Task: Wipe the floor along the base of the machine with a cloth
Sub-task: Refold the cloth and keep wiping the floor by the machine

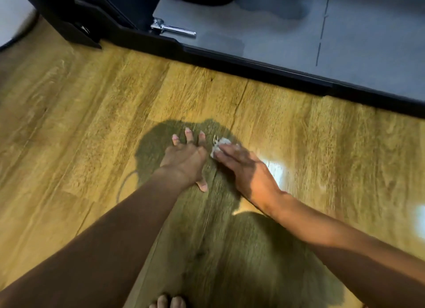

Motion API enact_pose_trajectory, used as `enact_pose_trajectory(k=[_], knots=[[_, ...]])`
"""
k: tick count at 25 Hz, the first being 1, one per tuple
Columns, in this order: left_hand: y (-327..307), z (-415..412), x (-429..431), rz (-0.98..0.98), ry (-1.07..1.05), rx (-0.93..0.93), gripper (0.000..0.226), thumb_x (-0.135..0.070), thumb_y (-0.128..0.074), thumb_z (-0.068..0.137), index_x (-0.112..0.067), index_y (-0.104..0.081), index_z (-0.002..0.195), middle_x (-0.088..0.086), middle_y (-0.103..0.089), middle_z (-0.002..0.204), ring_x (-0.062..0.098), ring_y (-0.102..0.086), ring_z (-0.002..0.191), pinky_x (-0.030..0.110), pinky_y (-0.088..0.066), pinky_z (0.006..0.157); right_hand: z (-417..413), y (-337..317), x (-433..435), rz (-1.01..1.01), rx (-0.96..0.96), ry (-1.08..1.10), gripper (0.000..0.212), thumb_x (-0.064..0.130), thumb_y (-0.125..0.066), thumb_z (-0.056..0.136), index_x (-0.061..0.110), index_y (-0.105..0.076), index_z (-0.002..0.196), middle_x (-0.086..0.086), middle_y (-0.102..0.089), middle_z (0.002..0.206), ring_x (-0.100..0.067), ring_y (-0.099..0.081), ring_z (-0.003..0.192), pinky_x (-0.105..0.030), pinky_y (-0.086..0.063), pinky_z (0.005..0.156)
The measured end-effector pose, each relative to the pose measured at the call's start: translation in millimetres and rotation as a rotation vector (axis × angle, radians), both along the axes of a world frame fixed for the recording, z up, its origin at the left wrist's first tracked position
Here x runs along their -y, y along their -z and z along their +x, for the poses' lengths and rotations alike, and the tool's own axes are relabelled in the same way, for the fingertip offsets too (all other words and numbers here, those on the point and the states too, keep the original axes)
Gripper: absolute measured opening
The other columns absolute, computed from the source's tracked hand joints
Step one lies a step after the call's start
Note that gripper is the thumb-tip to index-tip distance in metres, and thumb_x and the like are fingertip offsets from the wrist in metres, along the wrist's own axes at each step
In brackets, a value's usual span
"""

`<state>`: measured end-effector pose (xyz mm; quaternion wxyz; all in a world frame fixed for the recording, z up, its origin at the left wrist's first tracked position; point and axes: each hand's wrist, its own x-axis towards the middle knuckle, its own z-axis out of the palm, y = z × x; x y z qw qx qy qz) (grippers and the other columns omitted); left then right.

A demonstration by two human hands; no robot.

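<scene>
Our left hand [184, 160] lies spread flat on the floor [92, 124]; our right hand [243, 167] presses the cloth [219, 144] with straight fingers.

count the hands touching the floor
2. The left hand lies flat on the wood floor with its fingers spread. The right hand is just beside it, pressing a small white cloth down with straight fingers.
</scene>
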<state>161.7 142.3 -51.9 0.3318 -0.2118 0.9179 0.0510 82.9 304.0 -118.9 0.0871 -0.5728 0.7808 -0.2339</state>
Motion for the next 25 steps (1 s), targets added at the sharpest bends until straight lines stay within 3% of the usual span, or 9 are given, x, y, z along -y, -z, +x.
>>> enact_pose_trajectory(k=[4,7,9,13,15,17,20,23,25], knots=[[1,16,12,-0.01,0.117,-0.031,0.136,-0.058,-0.079,0.059,-0.01,0.012,0.149,0.02,0.011,0.155,0.044,-0.01,0.141,0.051,-0.028,0.108,-5,-8,-21,0.051,-0.075,-0.289,0.062,-0.007,-0.054,0.083,0.02,-0.047,0.138,-0.001,-0.041,0.147,-0.019,-0.04,0.134,-0.038,-0.04,0.107],[-3,25,27,-0.032,0.205,-0.03,0.128,-0.045,-0.085,0.059,-0.017,-0.001,0.151,0.012,0.003,0.158,0.034,-0.017,0.142,0.048,-0.032,0.107,-27,-26,6,0.131,-0.064,0.112,0.069,-0.012,-0.057,0.083,0.024,-0.042,0.141,0.0,-0.034,0.15,-0.016,-0.041,0.133,-0.037,-0.045,0.102],[-6,33,38,-0.091,0.189,-0.017,0.126,-0.043,-0.085,0.06,-0.019,-0.001,0.151,0.009,-0.001,0.159,0.031,-0.017,0.143,0.046,-0.034,0.106,2,-26,3,0.112,-0.063,0.186,0.071,-0.014,-0.055,0.08,0.02,-0.043,0.14,-0.002,-0.037,0.149,-0.018,-0.04,0.133,-0.039,-0.043,0.105],[-6,59,61,-0.054,-0.061,0.016,0.135,-0.07,-0.072,0.058,-0.025,0.017,0.149,0.016,0.016,0.156,0.044,0.003,0.142,0.053,-0.026,0.11,90,-13,-51,0.045,-0.076,-0.423,0.043,0.009,-0.03,0.101,0.015,-0.041,0.142,-0.003,-0.037,0.149,-0.017,-0.03,0.14,-0.037,-0.032,0.111],[-4,71,66,-0.024,-0.062,0.019,0.133,-0.073,-0.07,0.059,-0.026,0.018,0.149,0.016,0.018,0.156,0.044,0.003,0.142,0.054,-0.025,0.111,75,-23,-45,0.081,-0.09,-0.627,0.041,0.02,-0.034,0.102,0.014,-0.043,0.141,-0.004,-0.037,0.15,-0.018,-0.029,0.141,-0.037,-0.028,0.113],[-5,74,71,-0.033,-0.017,0.032,0.136,-0.066,-0.076,0.058,-0.027,0.018,0.148,0.014,0.019,0.156,0.042,0.001,0.143,0.054,-0.027,0.109,52,-28,-22,0.113,-0.045,-0.404,0.048,0.004,-0.05,0.092,0.019,-0.047,0.138,-0.004,-0.043,0.146,-0.02,-0.038,0.136,-0.039,-0.037,0.109],[-7,74,80,-0.058,0.026,0.057,0.141,-0.057,-0.083,0.055,-0.031,0.021,0.147,0.01,0.021,0.156,0.038,0.002,0.144,0.055,-0.031,0.105,53,-25,-1,0.158,0.095,-0.047,0.063,-0.011,-0.046,0.087,0.014,-0.036,0.143,-0.006,-0.031,0.151,-0.02,-0.033,0.139,-0.034,-0.028,0.114],[-3,79,87,-0.071,-0.007,0.048,0.145,-0.062,-0.082,0.052,-0.032,0.026,0.144,0.01,0.029,0.153,0.04,0.01,0.142,0.058,-0.028,0.107,88,-31,-5,0.045,0.395,-0.137,0.041,-0.017,-0.017,0.096,-0.02,-0.027,0.136,-0.029,-0.041,0.14,-0.014,-0.049,0.127,-0.025,-0.04,0.103],[-2,79,87,-0.027,-0.038,0.055,0.146,-0.059,-0.083,0.052,-0.03,0.026,0.145,0.013,0.028,0.153,0.043,0.011,0.141,0.061,-0.026,0.108,94,-46,-12,0.008,0.503,-0.136,0.04,-0.003,-0.013,0.102,-0.021,-0.028,0.134,-0.014,-0.056,0.13,-0.008,-0.057,0.116,-0.021,-0.045,0.096]])
